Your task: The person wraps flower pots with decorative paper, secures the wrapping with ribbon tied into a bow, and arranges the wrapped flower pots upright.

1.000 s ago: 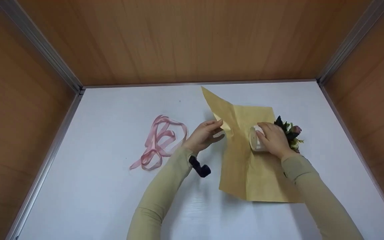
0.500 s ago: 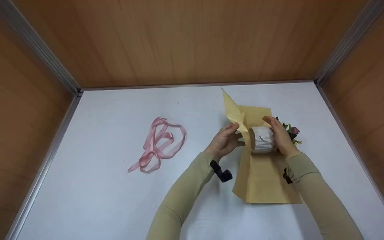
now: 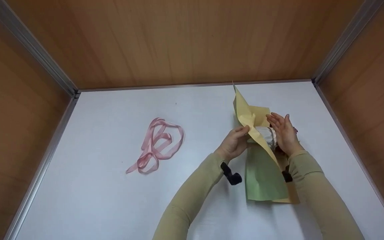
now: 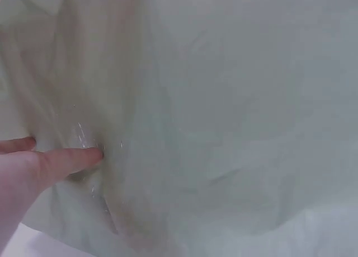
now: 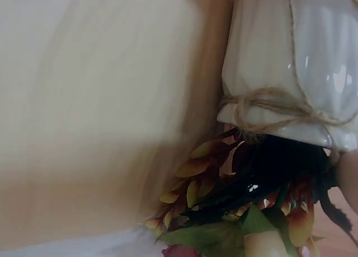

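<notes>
A sheet of wrapping paper (image 3: 265, 175), yellowish inside and greenish outside, is lifted on its left side and leans over a white flower pot (image 3: 266, 133). My left hand (image 3: 233, 143) pinches that raised side, thumb on the inner face. In the left wrist view, its fingers (image 4: 72, 160) press the paper's outside. My right hand (image 3: 285, 135) is beside the pot's right end, fingers extended. The pot lies on its side on the paper. In the right wrist view, twine (image 5: 274, 107) is tied round it, and artificial flowers (image 5: 215, 239) come out of its mouth.
A loose heap of pink ribbon (image 3: 150, 146) lies left of the hands on the white table (image 3: 105, 200). Wooden panels (image 3: 192, 43) with metal corner strips enclose the table at the back and sides.
My left hand has moved right, folding the paper's left side up and over the pot. My right hand has let go of the pot and its palm has turned outward.
</notes>
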### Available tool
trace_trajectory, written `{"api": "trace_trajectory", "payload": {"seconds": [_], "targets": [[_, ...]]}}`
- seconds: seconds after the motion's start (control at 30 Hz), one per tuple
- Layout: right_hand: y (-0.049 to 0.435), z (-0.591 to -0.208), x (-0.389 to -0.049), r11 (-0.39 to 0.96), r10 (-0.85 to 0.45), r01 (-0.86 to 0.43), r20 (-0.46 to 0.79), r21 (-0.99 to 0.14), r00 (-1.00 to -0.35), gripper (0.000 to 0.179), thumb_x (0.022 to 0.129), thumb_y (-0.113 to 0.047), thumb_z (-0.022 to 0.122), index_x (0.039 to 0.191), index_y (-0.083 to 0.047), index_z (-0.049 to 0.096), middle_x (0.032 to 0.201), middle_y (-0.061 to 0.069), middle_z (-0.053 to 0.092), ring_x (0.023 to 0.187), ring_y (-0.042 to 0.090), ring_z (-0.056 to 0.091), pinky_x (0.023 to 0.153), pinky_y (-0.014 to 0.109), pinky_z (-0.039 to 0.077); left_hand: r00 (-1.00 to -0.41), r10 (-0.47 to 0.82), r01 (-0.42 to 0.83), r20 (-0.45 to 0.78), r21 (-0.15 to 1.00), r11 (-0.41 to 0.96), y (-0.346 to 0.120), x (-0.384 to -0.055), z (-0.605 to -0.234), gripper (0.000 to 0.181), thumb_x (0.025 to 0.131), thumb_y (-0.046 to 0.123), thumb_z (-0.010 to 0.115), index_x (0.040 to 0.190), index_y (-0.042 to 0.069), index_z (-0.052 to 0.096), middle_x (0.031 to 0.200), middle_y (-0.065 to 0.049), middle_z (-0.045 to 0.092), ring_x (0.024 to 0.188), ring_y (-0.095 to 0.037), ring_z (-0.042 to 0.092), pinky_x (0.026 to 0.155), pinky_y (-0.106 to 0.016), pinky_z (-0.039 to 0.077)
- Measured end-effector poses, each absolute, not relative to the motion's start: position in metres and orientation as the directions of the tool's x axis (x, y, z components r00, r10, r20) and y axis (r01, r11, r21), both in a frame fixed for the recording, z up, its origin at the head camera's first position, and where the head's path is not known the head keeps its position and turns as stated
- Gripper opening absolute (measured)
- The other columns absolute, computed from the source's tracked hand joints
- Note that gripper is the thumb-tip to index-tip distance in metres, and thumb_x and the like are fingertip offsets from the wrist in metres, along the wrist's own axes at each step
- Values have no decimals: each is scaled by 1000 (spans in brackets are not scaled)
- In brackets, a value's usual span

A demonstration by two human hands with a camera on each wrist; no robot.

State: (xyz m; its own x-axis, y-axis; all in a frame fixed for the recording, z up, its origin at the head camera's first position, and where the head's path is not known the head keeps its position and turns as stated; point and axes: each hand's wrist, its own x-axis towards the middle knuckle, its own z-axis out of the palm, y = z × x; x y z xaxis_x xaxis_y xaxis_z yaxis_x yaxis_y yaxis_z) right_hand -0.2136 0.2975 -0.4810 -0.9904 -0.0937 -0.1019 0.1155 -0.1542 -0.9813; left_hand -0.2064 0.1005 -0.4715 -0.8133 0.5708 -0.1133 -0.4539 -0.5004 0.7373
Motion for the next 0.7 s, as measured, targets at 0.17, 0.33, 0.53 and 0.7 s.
{"api": "trace_trajectory", "payload": {"seconds": [0.17, 0.33, 0.53, 0.7], "targets": [[303, -474, -214, -147, -151, 152, -130, -977, -980, 73, 99, -50, 0, 150, 1, 2, 157, 23, 5, 146, 31, 1, 118, 39, -7, -802, 581, -452, -139, 777, -438, 105, -205, -471, 39, 102, 18, 39, 126, -11, 50, 137, -26, 45, 114, -18, 51, 104, -58, 34], [311, -460, -217, -140, -227, 153, -118, -978, -967, 76, 97, -54, 0, 150, 1, -4, 156, 25, 0, 146, 33, -4, 118, 39, -5, -797, 582, -458, -158, 787, -413, 106, -204, -472, 31, 102, 18, 42, 112, -5, 60, 140, -27, 41, 121, -21, 49, 104, -59, 33], [316, -430, -218, -75, -272, 117, -93, -990, -958, 77, 95, -59, 6, 151, -5, 11, 143, 6, 38, 136, 22, 32, 111, 30, 28, -804, 561, -482, -197, 768, -421, 105, -206, -473, 20, 101, 11, 43, 110, -1, 57, 145, -19, 39, 139, -28, 32, 106, -60, 30], [320, -407, -218, -19, -275, 146, -135, -989, -952, 69, 94, -64, 16, 143, -18, 30, 124, -8, 47, 106, 9, 52, 83, 25, 47, -803, 558, -498, -208, 748, -438, 108, -204, -474, 34, 100, 9, 44, 130, -8, 42, 149, -12, 32, 142, -28, 23, 107, -62, 26]]}}
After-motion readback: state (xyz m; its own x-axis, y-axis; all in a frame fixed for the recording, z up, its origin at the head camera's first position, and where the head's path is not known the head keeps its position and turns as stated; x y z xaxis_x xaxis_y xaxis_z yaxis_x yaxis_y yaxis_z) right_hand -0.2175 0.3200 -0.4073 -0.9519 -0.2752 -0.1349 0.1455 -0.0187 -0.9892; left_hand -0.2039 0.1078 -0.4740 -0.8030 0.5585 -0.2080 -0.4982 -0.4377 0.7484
